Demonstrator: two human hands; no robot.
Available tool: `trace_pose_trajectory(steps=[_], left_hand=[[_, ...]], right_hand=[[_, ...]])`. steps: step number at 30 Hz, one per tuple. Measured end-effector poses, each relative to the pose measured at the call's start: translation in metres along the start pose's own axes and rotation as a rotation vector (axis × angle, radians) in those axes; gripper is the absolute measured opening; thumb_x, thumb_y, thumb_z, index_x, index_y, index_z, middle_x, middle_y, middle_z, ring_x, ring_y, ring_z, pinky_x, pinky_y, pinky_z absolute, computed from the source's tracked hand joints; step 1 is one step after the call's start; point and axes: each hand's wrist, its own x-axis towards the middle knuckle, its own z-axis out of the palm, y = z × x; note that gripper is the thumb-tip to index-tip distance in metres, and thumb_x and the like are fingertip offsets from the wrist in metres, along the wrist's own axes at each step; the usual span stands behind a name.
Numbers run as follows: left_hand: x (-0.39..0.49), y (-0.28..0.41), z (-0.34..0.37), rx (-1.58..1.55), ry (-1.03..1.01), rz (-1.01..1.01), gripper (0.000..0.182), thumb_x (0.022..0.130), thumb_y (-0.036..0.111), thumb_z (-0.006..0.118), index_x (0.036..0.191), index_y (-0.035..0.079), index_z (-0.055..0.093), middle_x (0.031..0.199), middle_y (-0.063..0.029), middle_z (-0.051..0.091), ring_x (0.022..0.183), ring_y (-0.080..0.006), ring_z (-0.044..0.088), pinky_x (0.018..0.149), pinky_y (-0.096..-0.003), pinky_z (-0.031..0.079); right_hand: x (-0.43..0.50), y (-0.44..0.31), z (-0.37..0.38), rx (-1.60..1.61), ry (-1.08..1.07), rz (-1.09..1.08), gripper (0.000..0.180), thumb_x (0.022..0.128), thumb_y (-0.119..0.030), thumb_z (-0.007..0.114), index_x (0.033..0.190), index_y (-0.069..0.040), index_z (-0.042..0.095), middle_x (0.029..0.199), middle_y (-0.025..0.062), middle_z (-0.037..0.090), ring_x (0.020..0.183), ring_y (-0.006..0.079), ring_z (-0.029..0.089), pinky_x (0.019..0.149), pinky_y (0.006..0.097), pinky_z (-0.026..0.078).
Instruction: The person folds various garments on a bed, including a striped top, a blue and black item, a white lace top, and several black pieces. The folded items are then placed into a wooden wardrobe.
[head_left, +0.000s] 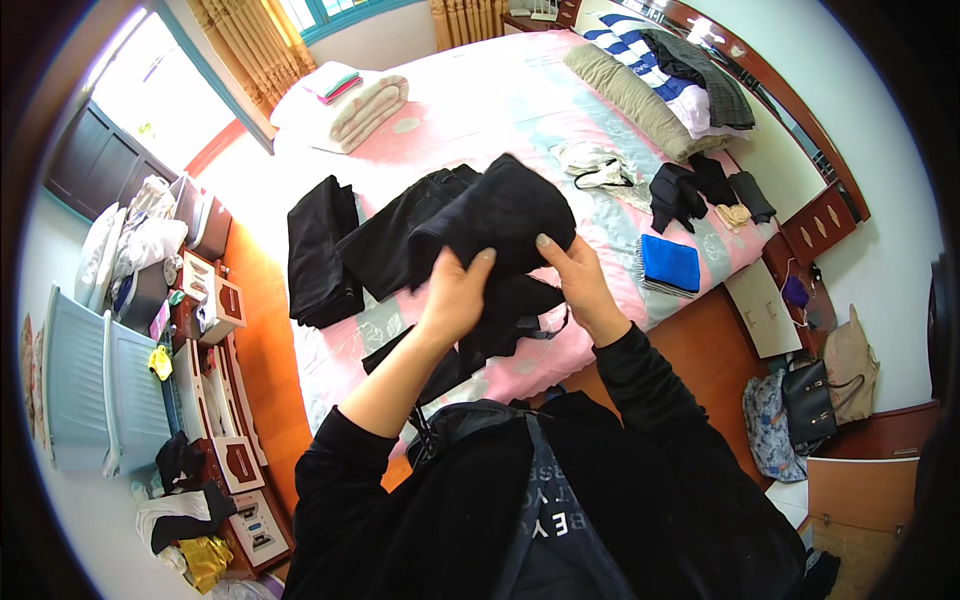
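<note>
Both hands grip the near edge of a folded black garment (499, 210), thumbs on top, raised over the bed (480, 97). My left hand (457, 292) holds its left part, and my right hand (577, 281) has its right corner. Behind and left of it lie folded black trousers (397, 232). Farther left rests a thick folded black garment (324, 255). Under my hands, other black clothing (517, 307) with a strap is spread near the bed's front edge, partly hidden by the held piece and my left forearm.
Right on the bed are a folded blue cloth (670, 262), a crumpled white garment (600, 169) and small dark garments (675, 195). A rolled quilt (637, 97) lies by the headboard, a folded blanket (367, 112) at far left. Cluttered cabinets (217, 390) line the left wall; bags (810, 397) stand right.
</note>
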Motion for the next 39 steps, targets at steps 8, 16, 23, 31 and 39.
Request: trace_pose_trajectory(steps=[8,16,23,31,39], left_hand=[[-0.028,0.013,0.048,1.394,-0.775,0.774,0.048,0.071,0.023,0.060,0.118,0.012,0.054,0.128,-0.0119,0.045,0.125,-0.0290,0.036,0.102,-0.0514,0.027],[-0.045,0.022,0.052,1.294,-0.862,0.884,0.053,0.074,0.019,0.057,0.123,0.001,0.047,0.137,-0.0127,0.036,0.130,-0.0278,0.030,0.106,-0.0449,0.024],[-0.050,0.029,0.045,1.151,-1.033,0.907,0.037,0.075,0.013,0.054,0.108,-0.003,0.055,0.122,-0.0175,0.048,0.123,-0.0296,0.039,0.104,-0.0416,0.029],[-0.030,0.040,0.032,1.031,-0.772,0.975,0.028,0.065,0.010,0.057,0.090,-0.002,0.057,0.095,-0.0105,0.055,0.093,-0.0241,0.055,0.075,-0.0312,0.046],[-0.025,0.022,0.021,1.140,-0.574,0.721,0.038,0.063,0.000,0.065,0.100,0.002,0.053,0.084,-0.0099,0.052,0.075,-0.0270,0.054,0.065,-0.0348,0.046]], right_hand=[[0.020,0.040,-0.034,1.004,-0.149,0.661,0.027,0.091,-0.025,0.046,0.108,-0.006,0.051,0.097,0.0061,0.059,0.091,0.0204,0.055,0.086,0.0329,0.041],[0.040,0.081,-0.043,1.110,-0.534,0.182,0.040,0.087,-0.045,0.044,0.103,-0.009,0.052,0.084,0.0062,0.055,0.088,0.0206,0.049,0.087,0.0360,0.034],[0.077,0.080,-0.045,0.881,-0.998,-0.489,0.055,0.081,-0.055,0.047,0.115,-0.011,0.048,0.080,-0.0018,0.048,0.080,0.0171,0.046,0.080,0.0359,0.033],[0.090,0.053,-0.055,0.922,-0.978,-0.498,0.033,0.085,-0.041,0.045,0.100,-0.012,0.051,0.075,-0.0014,0.049,0.073,0.0169,0.045,0.083,0.0367,0.034],[0.074,0.048,-0.050,1.054,-0.917,-0.380,0.052,0.085,-0.062,0.034,0.077,-0.014,0.052,0.075,0.0002,0.050,0.077,0.0185,0.045,0.080,0.0357,0.031]])
